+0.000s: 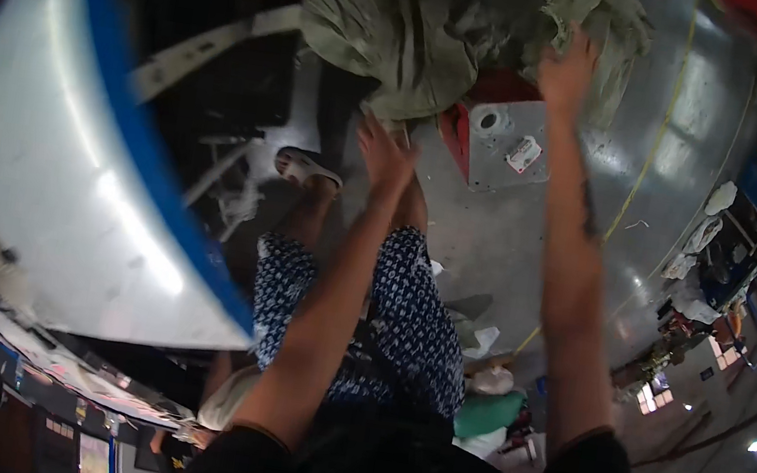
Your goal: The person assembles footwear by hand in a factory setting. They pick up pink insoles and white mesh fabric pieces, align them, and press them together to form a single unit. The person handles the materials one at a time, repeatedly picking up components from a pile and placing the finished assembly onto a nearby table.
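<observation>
A heap of crumpled olive-green cloth [387, 47] lies in front of me at the upper middle, and looser, frayed-looking folds of it spread to the right. My left hand [387, 152] is just below the cloth's near edge, fingers stretched apart, fingertips at or close to the fabric. Farther out, my right hand [567, 77] reaches into the frayed cloth [615, 61] with its fingertips partly sunk in the folds, seemingly pinching them. Between my hands, partly under the cloth, is a grey panel [496, 171] with a round hole, a white label [523, 154] and red sides.
A large pale tabletop [62, 189] with a blue edge [167, 146] curves along my left. Below it are dark frame parts. Yellow lines [648, 169] run along the grey floor at right. Piled goods [706, 237] stand far right; a green bag [487, 414] lies near my side.
</observation>
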The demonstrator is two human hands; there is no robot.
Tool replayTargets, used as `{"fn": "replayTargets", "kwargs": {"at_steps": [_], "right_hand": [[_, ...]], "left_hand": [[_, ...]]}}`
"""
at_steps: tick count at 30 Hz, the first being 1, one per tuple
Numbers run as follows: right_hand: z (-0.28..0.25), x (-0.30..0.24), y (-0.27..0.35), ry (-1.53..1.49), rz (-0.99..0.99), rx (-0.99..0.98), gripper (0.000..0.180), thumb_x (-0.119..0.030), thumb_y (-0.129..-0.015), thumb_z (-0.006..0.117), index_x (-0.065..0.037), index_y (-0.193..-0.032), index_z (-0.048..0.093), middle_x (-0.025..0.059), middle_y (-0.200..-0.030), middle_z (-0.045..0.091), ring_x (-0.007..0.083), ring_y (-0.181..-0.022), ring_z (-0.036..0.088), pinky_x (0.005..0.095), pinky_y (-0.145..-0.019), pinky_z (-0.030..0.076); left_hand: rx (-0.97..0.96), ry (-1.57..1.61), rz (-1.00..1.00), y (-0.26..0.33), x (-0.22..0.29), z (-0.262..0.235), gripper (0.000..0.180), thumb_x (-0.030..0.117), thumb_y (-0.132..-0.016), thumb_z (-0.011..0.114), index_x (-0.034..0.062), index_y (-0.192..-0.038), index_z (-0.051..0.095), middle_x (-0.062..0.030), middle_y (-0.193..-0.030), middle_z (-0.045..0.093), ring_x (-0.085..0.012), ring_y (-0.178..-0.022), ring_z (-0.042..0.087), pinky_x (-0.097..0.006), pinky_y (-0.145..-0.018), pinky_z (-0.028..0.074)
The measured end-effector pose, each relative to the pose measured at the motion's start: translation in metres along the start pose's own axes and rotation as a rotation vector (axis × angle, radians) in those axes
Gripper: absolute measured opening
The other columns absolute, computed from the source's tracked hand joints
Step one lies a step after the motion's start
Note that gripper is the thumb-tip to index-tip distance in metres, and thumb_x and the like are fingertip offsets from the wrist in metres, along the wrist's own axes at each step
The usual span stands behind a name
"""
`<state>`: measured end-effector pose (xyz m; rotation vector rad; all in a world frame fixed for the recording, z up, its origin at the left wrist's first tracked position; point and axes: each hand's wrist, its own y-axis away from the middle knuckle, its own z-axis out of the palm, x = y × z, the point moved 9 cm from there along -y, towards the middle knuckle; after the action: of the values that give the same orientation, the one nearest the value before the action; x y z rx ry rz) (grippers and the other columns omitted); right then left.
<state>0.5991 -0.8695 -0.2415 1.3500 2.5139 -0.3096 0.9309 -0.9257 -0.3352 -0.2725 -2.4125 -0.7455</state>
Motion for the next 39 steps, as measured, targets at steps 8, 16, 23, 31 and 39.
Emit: {"fn": "replayTargets", "kwargs": {"at_steps": [8, 16, 23, 31, 39], "right_hand": [[0.13, -0.053, 0.143, 0.075, -0.372, -0.486, 0.08, -0.006, -0.072, 0.069, -0.009, -0.143, 0.031, 0.0181, -0.146, 0.029, 0.0371, -0.137, 0.024, 0.0513, -0.111, 0.023], [-0.074, -0.118, 0.031, -0.397, -0.141, -0.218, 0.034, -0.002, -0.072, 0.055, -0.003, -0.104, 0.063, 0.0235, -0.082, 0.063, 0.0421, -0.077, 0.061, 0.0456, -0.067, 0.047], [-0.423, -0.255, -0.04, -0.591, -0.427, -0.252, 0.024, -0.004, -0.075, 0.062, 0.003, -0.098, 0.065, 0.015, -0.078, 0.067, 0.0247, -0.066, 0.064, 0.0326, -0.061, 0.047], [-0.571, -0.354, 0.041, -1.275, -0.162, -0.434, 0.026, -0.007, -0.08, 0.067, 0.003, -0.104, 0.066, 0.0088, -0.091, 0.069, 0.0144, -0.08, 0.066, 0.0257, -0.073, 0.05], [-0.575, -0.285, 0.032, -1.323, 0.053, -0.406, 0.03, -0.007, -0.081, 0.066, 0.003, -0.11, 0.062, 0.0113, -0.099, 0.068, 0.0176, -0.086, 0.065, 0.0275, -0.08, 0.05]], "left_hand": [[-0.18, 0.851, -0.397, -0.065, -0.026, 0.075, 0.036, 0.019, -0.093, 0.056, -0.0087, -0.117, 0.053, -0.0166, -0.114, 0.061, -0.0236, -0.102, 0.059, -0.035, -0.085, 0.048], [-0.182, 1.362, -0.331, -0.016, 0.195, -0.193, 0.032, 0.018, -0.088, 0.064, -0.0024, -0.111, 0.055, -0.01, -0.101, 0.064, -0.018, -0.091, 0.063, -0.032, -0.079, 0.053], [-0.237, 1.09, 0.551, 0.082, 0.389, -0.427, 0.072, 0.023, -0.075, 0.079, -0.0026, -0.132, 0.042, -0.0153, -0.12, 0.056, -0.0242, -0.108, 0.057, -0.037, -0.092, 0.049], [-0.041, 0.555, 0.561, 0.198, 0.432, -0.439, 0.096, -0.002, -0.068, 0.073, 0.0041, -0.147, 0.019, -0.0181, -0.135, 0.043, -0.0291, -0.122, 0.046, -0.041, -0.101, 0.042], [0.241, 1.072, 0.314, 0.255, 0.316, -0.569, 0.025, -0.003, -0.092, 0.048, -0.0044, -0.114, 0.059, 0.0011, -0.073, 0.055, 0.0007, -0.05, 0.033, -0.017, -0.044, 0.022]]}}
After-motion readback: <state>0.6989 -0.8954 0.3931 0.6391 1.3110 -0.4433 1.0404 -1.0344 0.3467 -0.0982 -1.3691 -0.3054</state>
